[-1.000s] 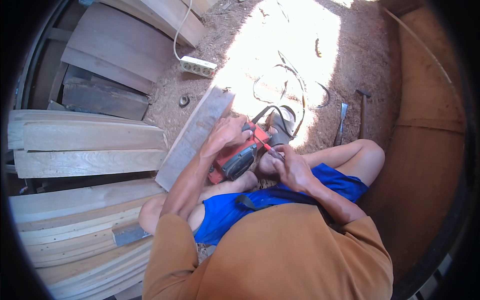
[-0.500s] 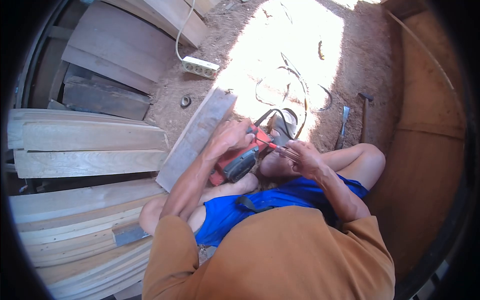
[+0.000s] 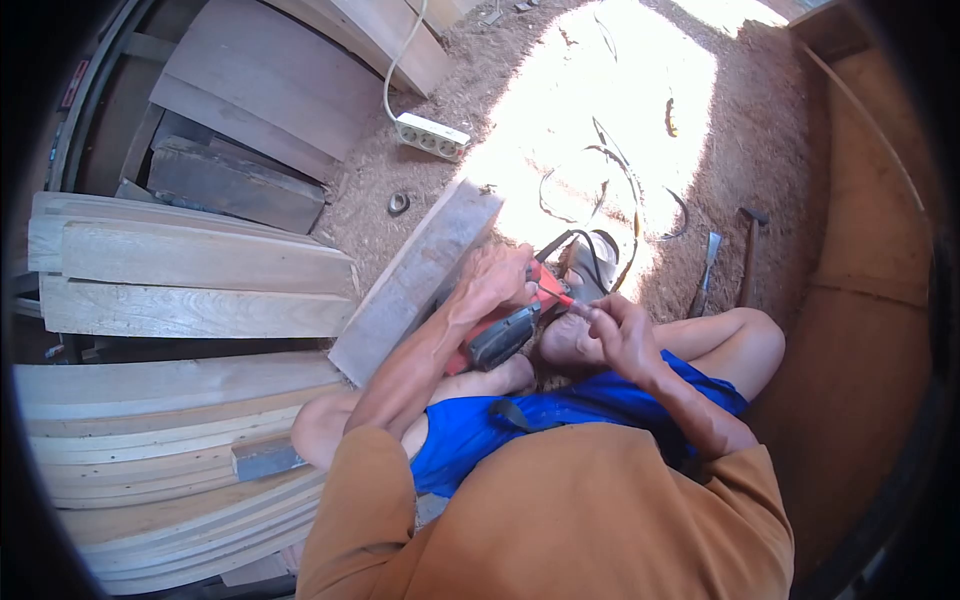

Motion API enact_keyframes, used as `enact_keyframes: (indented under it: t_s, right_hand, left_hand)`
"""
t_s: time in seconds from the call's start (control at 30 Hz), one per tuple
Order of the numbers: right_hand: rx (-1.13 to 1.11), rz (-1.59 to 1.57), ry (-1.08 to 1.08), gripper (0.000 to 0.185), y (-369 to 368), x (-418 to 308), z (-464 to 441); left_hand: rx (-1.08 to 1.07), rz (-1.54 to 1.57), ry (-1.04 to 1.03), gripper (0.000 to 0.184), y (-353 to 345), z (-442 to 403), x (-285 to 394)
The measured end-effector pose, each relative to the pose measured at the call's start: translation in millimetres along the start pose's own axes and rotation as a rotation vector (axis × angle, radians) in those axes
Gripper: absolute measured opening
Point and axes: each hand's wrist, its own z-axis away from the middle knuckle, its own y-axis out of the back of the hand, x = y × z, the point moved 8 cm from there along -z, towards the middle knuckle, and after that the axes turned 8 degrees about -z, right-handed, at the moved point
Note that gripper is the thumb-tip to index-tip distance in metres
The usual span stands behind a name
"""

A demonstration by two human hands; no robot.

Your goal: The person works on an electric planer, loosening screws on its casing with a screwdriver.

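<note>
A red and dark grey power tool, apparently an electric planer (image 3: 505, 338), lies tilted between my bent legs. Its black cord runs off from the top end. My left hand (image 3: 493, 282) is closed over the upper part of the planer, and its fingertips are partly hidden. In my right hand (image 3: 628, 338) is a slim screwdriver (image 3: 566, 299) with a red section, pinched between thumb and fingers. Its tip points left at the planer's red body, close to my left fingers. Whether the tip sits in a screw is too small to tell.
A thick plank (image 3: 415, 275) lies just left of the planer. Stacked boards (image 3: 200, 305) fill the left side. A power strip (image 3: 432, 136) and a tape roll (image 3: 399, 203) lie ahead. A chisel (image 3: 706, 272) and a hammer (image 3: 752, 250) rest at right, near a brown wooden panel (image 3: 850, 350).
The whole view has shifted, so the scene sits further right. My right hand's fingers have changed position on the screwdriver. My left hand stays on the planer.
</note>
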Motion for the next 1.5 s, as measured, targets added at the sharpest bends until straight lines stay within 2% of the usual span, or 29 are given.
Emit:
enact_keyframes:
  t_s: [0.1,0.13,0.23,0.27,0.37,0.47,0.57,0.67,0.77,0.87,0.97,1.07,1.27,1.37,1.43,1.5]
  right_hand:
    - [0.039,-0.582,-0.501,0.035,2.6,44.8,1.9]
    - [0.017,-0.527,-0.524,0.034,2.8,46.6,0.2]
    - [0.030,0.540,0.179,0.032,8.7,-37.7,6.9]
    - [0.015,0.638,0.316,0.036,3.4,-61.2,11.6]
    - [-0.321,0.944,0.342,0.042,-18.7,-55.9,7.6]
    - [-0.284,0.740,0.444,0.038,-12.7,-58.8,6.6]
    - [-0.114,0.457,0.428,0.034,-6.5,-24.3,1.4]
    - [-0.014,-0.432,-0.510,0.033,-1.9,48.8,-4.0]
    - [-0.015,-0.452,-0.521,0.039,-0.8,42.9,-1.1]
    - [-0.019,0.306,0.045,0.035,8.1,-33.4,2.5]
    - [-0.148,0.765,0.467,0.037,-8.5,-59.1,8.2]
    - [-0.316,0.980,0.492,0.036,-17.6,-52.8,9.1]
    - [-0.213,0.540,0.363,0.032,-5.8,-31.5,-1.2]
    - [-0.027,0.248,0.458,0.029,-5.2,-15.0,0.8]
    - [-0.037,-0.335,-0.246,0.023,-2.3,27.7,-11.9]
    - [-0.038,-0.640,-0.602,0.022,-9.2,49.2,-2.4]
  left_hand:
    - [0.000,-0.025,0.038,0.050,0.8,-1.9,3.3]
    - [0.001,-0.036,0.054,0.050,-0.7,-0.7,2.3]
    - [-0.004,-0.024,-0.010,0.051,0.7,-0.8,3.3]
    - [-0.017,-0.028,-0.008,0.052,1.2,-1.5,3.7]
    - [-0.041,-0.058,0.002,0.053,-2.9,-3.2,2.0]
    - [-0.035,-0.040,-0.015,0.054,-4.4,-2.0,-1.0]
    - [-0.052,-0.054,-0.020,0.055,-10.8,-4.7,-3.7]
    - [-0.013,-0.070,-0.024,0.056,-0.8,4.2,3.7]
    - [0.014,-0.042,-0.047,0.058,-3.9,4.2,6.5]
    - [-0.044,-0.072,0.040,0.057,0.4,2.4,8.2]
    - [-0.010,-0.083,0.010,0.055,3.3,2.4,10.4]
    - [0.009,-0.066,-0.015,0.052,3.2,2.5,8.7]
    - [-0.060,0.017,-0.003,0.048,-7.3,-8.3,-6.3]
    - [-0.060,0.011,-0.012,0.047,-9.6,-9.9,-6.2]
    - [-0.073,0.001,-0.010,0.046,-12.1,-10.5,-9.1]
    - [-0.075,-0.001,-0.020,0.047,-13.7,-13.0,-9.2]
